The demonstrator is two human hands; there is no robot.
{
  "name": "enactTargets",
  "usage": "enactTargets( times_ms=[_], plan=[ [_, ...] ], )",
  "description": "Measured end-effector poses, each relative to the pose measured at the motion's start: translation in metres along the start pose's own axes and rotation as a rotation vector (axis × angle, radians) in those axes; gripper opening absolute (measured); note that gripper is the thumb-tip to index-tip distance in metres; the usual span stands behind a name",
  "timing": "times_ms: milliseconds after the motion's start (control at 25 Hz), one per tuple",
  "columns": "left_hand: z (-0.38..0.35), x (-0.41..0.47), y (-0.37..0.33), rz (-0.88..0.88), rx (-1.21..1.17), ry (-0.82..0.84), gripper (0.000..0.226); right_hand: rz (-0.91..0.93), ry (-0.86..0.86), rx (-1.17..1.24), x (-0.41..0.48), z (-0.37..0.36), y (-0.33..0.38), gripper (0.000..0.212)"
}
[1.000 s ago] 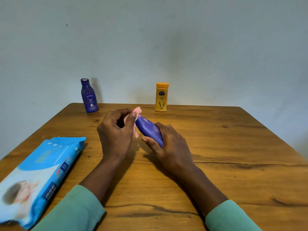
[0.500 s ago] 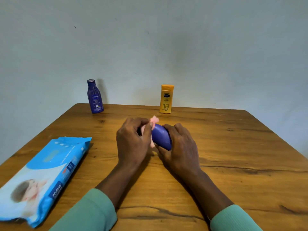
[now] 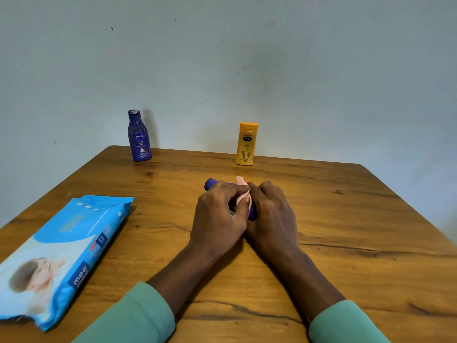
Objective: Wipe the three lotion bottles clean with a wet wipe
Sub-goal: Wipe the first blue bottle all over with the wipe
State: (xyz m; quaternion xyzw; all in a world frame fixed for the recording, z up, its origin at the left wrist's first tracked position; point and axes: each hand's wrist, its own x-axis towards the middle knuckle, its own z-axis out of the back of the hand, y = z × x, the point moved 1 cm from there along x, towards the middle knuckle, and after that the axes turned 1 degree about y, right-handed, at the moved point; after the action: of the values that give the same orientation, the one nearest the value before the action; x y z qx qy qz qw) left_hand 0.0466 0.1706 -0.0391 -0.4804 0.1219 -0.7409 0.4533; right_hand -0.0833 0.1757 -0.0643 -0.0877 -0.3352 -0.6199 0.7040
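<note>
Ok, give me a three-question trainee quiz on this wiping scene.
1. True or false: the Nivea bottle lies on its side.
2. The wet wipe against the held bottle is: A white, B pink, C green.
3. Fill in: the blue wipes pack lies to the person's ___ on the table.
Key: 1 false; 2 B; 3 left.

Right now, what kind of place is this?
Probably a room in a home, though I cannot be sure: a brown wooden table stands by a plain pale wall, and on it are a blue pack of baby wet wipes, an upright dark blue lotion bottle and an upright yellow lotion bottle.
</note>
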Motion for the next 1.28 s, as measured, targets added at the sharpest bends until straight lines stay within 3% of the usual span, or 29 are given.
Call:
enactTargets(
  times_ms=[120, 280, 480, 680, 880, 1040, 1280],
  plan=[
    [0.013, 0.016, 0.025, 0.142, 0.092, -0.089, 0.026, 0.071, 0.046, -0.043, 0.000, 0.000, 0.002, 0.081],
    [0.028, 0.030, 0.051, 0.306, 0.188, -0.095, 0.029, 0.173, 0.028, -0.103, 0.001, 0.004, 0.004, 0.078],
    [0.017, 0.013, 0.024, 0.142, 0.135, -0.040, 0.025, 0.107, 0.070, -0.067, -0.001, 0.001, 0.007, 0.076],
    [-0.004, 0.001, 0.003, -0.060, 0.067, 0.088, 0.028, -0.157, 0.092, 0.245, 0.003, 0.003, -0.002, 0.050],
    [0.012, 0.024, 0.042, 0.177, 0.214, 0.011, 0.029, -0.213, 0.202, 0.289, 0.003, 0.005, -0.005, 0.074],
    [0.016, 0.022, 0.053, 0.253, 0.195, 0.034, 0.029, -0.257, 0.265, 0.437, 0.006, 0.006, -0.004, 0.076],
    [0.000, 0.005, 0.025, 0.062, 0.050, 0.151, 0.032, -0.427, 0.384, 1.065, 0.002, 0.015, -0.010, 0.074]
  ],
)
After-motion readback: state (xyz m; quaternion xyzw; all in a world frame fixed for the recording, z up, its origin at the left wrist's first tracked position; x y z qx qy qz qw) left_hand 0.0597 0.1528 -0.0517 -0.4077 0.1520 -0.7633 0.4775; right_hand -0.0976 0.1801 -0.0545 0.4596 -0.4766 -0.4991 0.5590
